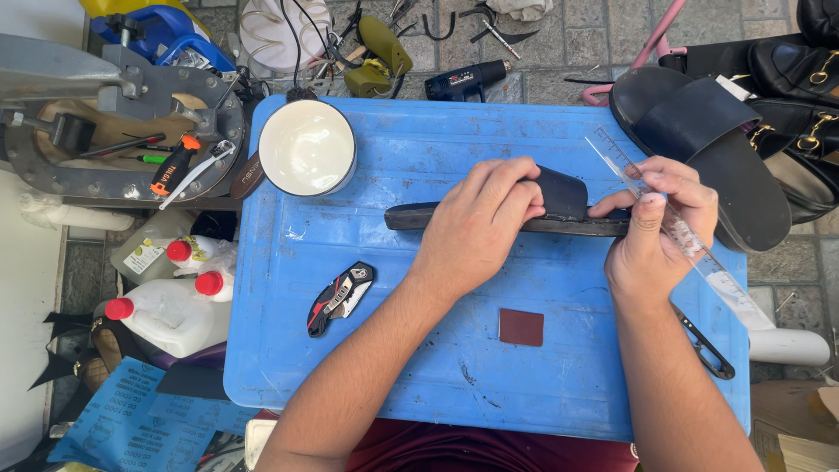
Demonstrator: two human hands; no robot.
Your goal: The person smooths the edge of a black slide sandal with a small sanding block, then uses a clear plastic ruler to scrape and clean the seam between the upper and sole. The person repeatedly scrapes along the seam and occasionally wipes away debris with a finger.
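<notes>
A black slide sandal (559, 203) lies on its side across the blue plastic table (419, 350). My left hand (479, 225) presses down on its middle and strap. My right hand (654, 229) grips the sandal's right end and pinches a clear plastic ruler (699, 253), which runs diagonally from upper left to lower right over that hand. A small brown leather patch (521, 327) rests on the table below the sandal, between my forearms.
A white bowl (307, 147) stands at the table's back left, and a folding utility knife (341, 298) lies at the left. Black scissors (706, 346) sit by my right wrist. A second black slide sandal (708, 140), shoes, glue bottles (175, 306) and tools surround the table.
</notes>
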